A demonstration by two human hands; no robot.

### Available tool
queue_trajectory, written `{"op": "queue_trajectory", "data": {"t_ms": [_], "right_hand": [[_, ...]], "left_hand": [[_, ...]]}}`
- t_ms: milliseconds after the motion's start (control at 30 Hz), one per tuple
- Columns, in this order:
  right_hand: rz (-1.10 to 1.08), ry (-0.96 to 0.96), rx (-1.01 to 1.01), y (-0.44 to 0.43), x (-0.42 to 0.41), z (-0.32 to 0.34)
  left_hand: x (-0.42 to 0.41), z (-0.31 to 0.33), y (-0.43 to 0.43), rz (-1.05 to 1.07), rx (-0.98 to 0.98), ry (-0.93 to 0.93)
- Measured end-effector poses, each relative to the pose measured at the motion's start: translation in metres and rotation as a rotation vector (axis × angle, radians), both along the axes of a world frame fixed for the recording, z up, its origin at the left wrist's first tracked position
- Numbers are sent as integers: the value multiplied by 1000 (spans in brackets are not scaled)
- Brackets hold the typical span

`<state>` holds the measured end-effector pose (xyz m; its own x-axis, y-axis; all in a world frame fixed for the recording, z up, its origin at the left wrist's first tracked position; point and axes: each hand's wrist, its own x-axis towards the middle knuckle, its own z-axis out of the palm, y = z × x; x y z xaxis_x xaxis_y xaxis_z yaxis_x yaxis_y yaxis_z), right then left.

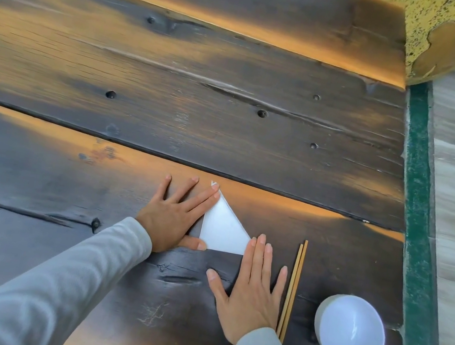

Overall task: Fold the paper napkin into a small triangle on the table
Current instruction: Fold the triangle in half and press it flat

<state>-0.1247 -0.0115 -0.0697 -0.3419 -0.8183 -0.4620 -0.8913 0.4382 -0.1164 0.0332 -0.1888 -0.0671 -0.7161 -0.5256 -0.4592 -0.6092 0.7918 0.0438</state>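
Lying flat on the near plank of the dark wooden table (176, 78), the white paper napkin (221, 232) is folded into a triangle, one point toward the far plank seam, long straight edge nearest the person. Lots of bare wood to the left & beyond it; the table's right edge w/ a green strip (415, 205) is well off to the right.

Left hand (172, 217) lies flat, fingers spread wide, not gripping anything: index finger runs along the napkin's left edge up to its top point, thumb tip touches the lower left corner. Right hand (252, 289) also flat & spread, palm on the wood, fingertips just on the napkin's lower right corner. Both sleeves grey.

Pair of wooden chopsticks (292, 290) lies just beside the right hand, touching its little-finger side, pointing away from the person. White bowl (349, 334) sits near the table's right edge, right of the chopsticks. Yellow peeling pillar (438, 36) stands at the far right corner, well apart
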Motion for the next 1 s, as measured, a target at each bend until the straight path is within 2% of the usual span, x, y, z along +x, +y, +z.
{"op": "queue_trajectory", "data": {"t_ms": [100,167,333,467,600,733,800,867,1000], "right_hand": [[-5,-3,-11,1,1,-1],[-6,-2,-18,1,1,-3],[21,8,-62,2,-1,-7],[6,6,-123,3,0,-6],[16,5,-115,3,-2,-6],[27,13,-105,3,-2,-4],[31,18,-99,3,-1,-2],[26,16,-96,3,0,-1],[13,18,-105,3,2,-1]], "left_hand": [[-2,7,-5,22,73,5],[-2,12,-12,79,157,76],[-1,22,-22,353,311,544],[1,27,-11,709,257,793],[6,27,2,995,167,824],[16,26,13,1113,184,765],[15,26,21,1067,146,711],[10,26,34,900,68,692],[-2,18,62,324,-44,700]]}}
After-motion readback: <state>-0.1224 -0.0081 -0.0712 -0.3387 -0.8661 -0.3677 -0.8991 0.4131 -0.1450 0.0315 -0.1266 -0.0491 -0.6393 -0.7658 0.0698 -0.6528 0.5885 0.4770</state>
